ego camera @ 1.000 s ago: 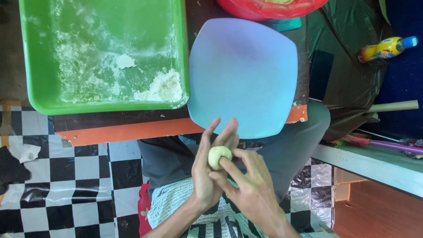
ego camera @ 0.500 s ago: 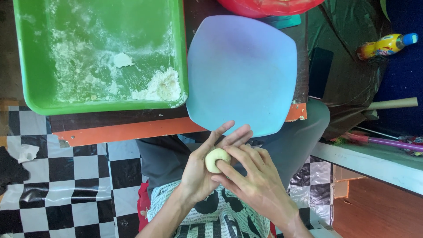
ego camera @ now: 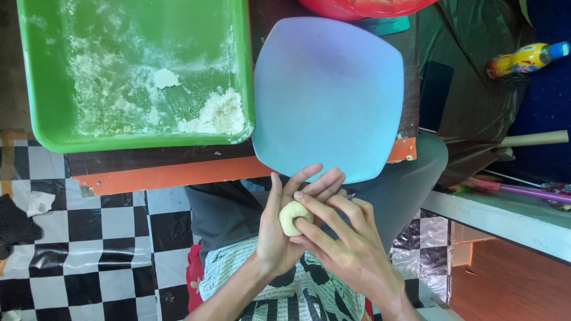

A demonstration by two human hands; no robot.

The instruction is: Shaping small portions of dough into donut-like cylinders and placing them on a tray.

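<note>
A small pale ball of dough (ego camera: 292,216) lies in the palm of my left hand (ego camera: 279,232), whose fingers stretch up toward the plate. My right hand (ego camera: 345,246) lies over it from the right, fingers pressing on the dough. Both hands hover above my lap, just below the near edge of a pale blue square plate (ego camera: 333,95). The plate has nothing on it. Left of it stands a green tray (ego camera: 53,89) dusted with flour, with a small heap of flour (ego camera: 217,113) and a bit of dough (ego camera: 165,78) in it.
Tray and plate rest on a dark table with an orange front edge (ego camera: 172,175). A red bowl's rim (ego camera: 363,7) shows at the top. A yellow toy bottle (ego camera: 523,58) and a stick (ego camera: 532,139) lie at right. Black-and-white checked floor (ego camera: 89,238) is below.
The dough ball has shifted slightly in my palm as my right fingers work over it. The view has dropped a little; the hands stay in the same place.
</note>
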